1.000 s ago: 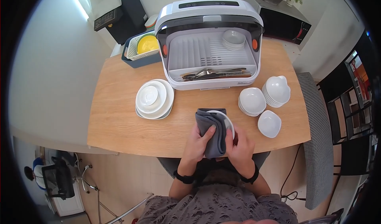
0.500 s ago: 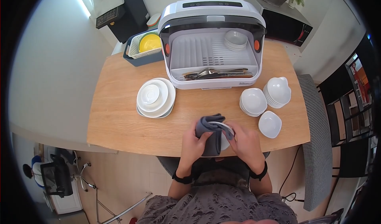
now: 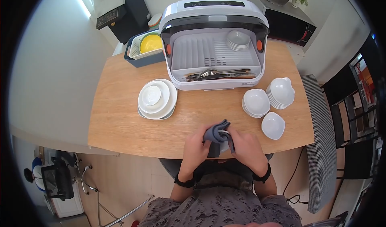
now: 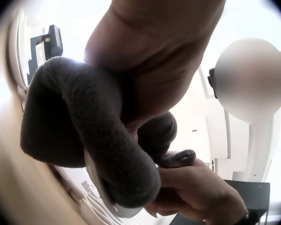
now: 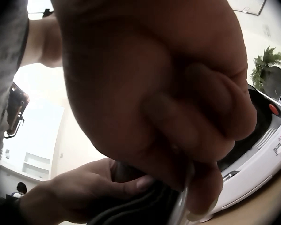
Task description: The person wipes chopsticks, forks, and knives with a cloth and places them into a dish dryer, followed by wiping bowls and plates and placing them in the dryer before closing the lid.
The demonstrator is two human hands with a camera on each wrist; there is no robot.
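Note:
Near the table's front edge, my left hand (image 3: 194, 149) grips a folded grey cloth (image 3: 217, 134). The cloth is bunched over the rim of a white dish (image 4: 125, 211), most of which it hides. On the other side, my right hand (image 3: 250, 149) pinches the dish's edge between thumb and curled fingers, as the right wrist view shows. To the right stand stacks of white bowls (image 3: 257, 102) and one single white bowl (image 3: 273, 125). A stack of white plates (image 3: 171, 94) lies to the left.
A white dish cabinet (image 3: 217, 85) stands at the back with its lid raised, holding small bowls (image 3: 238, 39) and cutlery (image 3: 221, 73). Beside it on the left is a blue basin (image 3: 144, 61) with a yellow bowl (image 3: 151, 43). A microwave (image 3: 287, 26) stands behind right.
The cloth has gone from lying flat along the dish to being folded and bunched over its rim. My right hand has moved up and turned along the edge; both hands stay close together.

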